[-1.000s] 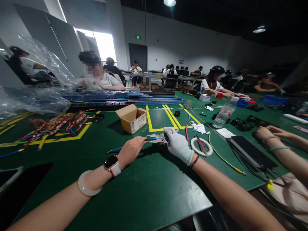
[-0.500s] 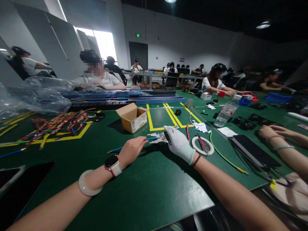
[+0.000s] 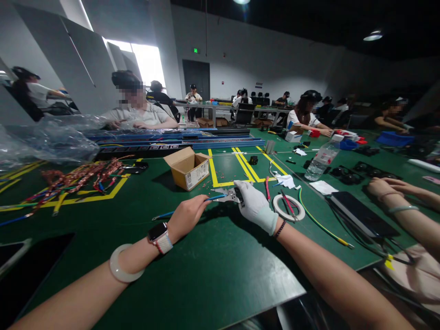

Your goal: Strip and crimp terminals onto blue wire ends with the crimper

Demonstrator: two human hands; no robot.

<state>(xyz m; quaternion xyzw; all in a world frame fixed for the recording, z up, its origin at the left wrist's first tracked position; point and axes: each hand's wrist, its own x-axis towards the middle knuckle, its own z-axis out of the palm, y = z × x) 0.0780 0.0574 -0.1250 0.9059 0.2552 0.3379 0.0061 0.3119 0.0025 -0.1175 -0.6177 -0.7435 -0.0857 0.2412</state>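
My left hand, bare and with a watch on the wrist, pinches a blue wire whose one end sticks out to the left with a metal tip. The wire's other end reaches the jaws of a wire stripper. My right hand wears a white glove and is wrapped round the stripper's handles, which the glove mostly hides. Whether the jaws bite on the wire I cannot tell. Just beyond the tool stands an open cardboard box. To the right of the glove lies a white tape roll with a red wire piece across it.
A heap of stripped copper wires lies on the left of the green table. On the right are a yellow-green wire, a plastic bottle, a black power bank-like block and another person's hands.
The view has shifted slightly. The stripper's jaws look a little more closed around the end of the blue wire; both hands hold nearly the same place.
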